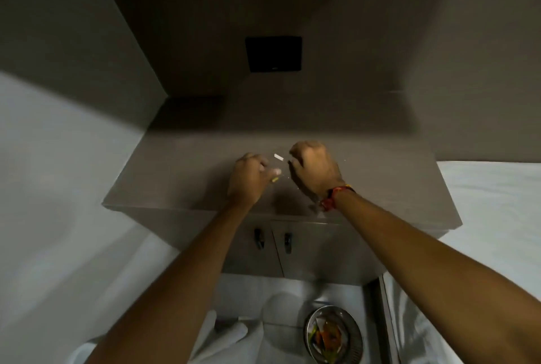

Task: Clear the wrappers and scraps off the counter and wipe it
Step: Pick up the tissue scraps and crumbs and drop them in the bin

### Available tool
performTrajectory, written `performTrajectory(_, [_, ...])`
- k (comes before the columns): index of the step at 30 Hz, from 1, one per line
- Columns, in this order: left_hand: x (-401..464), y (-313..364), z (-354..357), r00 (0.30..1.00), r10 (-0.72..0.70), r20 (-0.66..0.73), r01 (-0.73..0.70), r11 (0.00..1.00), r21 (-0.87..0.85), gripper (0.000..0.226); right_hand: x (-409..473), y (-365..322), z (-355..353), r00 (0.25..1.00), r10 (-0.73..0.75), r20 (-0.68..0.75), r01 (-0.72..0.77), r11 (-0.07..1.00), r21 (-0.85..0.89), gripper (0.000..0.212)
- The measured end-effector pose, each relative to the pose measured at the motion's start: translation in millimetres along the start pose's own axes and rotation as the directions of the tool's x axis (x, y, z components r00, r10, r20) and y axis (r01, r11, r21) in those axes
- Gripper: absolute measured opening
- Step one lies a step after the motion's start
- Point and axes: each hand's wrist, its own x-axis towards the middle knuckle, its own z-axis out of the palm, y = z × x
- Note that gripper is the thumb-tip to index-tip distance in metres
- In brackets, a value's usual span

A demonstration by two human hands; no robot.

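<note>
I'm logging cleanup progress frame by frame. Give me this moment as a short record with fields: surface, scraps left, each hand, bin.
surface: grey counter above two cabinet doors
scraps left: small white scrap between the hands; yellowish bit by the left fingertips; a few tiny crumbs
left hand: over the counter, fingers curled, pinching near the yellowish bit; grasp unclear
right hand: closed in a fist over the counter; contents hidden
bin: on the floor below, holding wrappers
wiping cloth: none visible
</note>
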Motion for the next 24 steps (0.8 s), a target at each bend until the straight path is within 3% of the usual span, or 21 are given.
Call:
performTrajectory(4, [-4, -8, 12, 0.993, 0.116, 0.015, -0.117, 0.985, 0.131, 0.017, 19, -10, 21, 0.993, -0.025, 0.114, 0.030, 0.999, -0.042, 0.029])
performTrajectory(10, [-20, -22, 22, 0.965, 0.261, -0.028, -0.242, 0.924, 0.296, 0.018, 14, -24, 36, 1.000, -0.013, 0.015, 0.014, 0.995, -0.096, 0.009])
performTrajectory(13, [-36, -17, 17, 0.970, 0.201, -0.135, -0.184, 0.975, 0.126, 0.013, -15, -19, 23, 0.996, 0.078, -0.031, -0.072, 0.984, 0.166, 0.012])
performTrajectory(15, [-49, -6, 11, 0.975, 0.087, -0.206, -0.106, 0.991, -0.084, 0.013, -57, -19, 10, 0.994, 0.091, -0.055, -0.064, 0.928, 0.368, 0.011])
performTrajectory(17, [-69, 6, 8, 0.974, 0.052, -0.219, -0.106, 0.964, -0.244, 0.013, -110, -19, 3, 0.991, 0.082, -0.106, -0.026, 0.891, 0.453, 0.009])
performTrajectory(21, [-130, 16, 42, 0.974, 0.183, -0.130, -0.216, 0.923, -0.318, 0.017, -210, 8, 19, 0.974, 0.211, -0.085, -0.155, 0.888, 0.433, 0.009])
performTrajectory(24, [-184, 1, 97, 0.945, 0.302, 0.127, -0.273, 0.940, -0.204, 0.018, -269, 44, 52, 0.932, 0.353, 0.083, -0.361, 0.879, 0.311, 0.010])
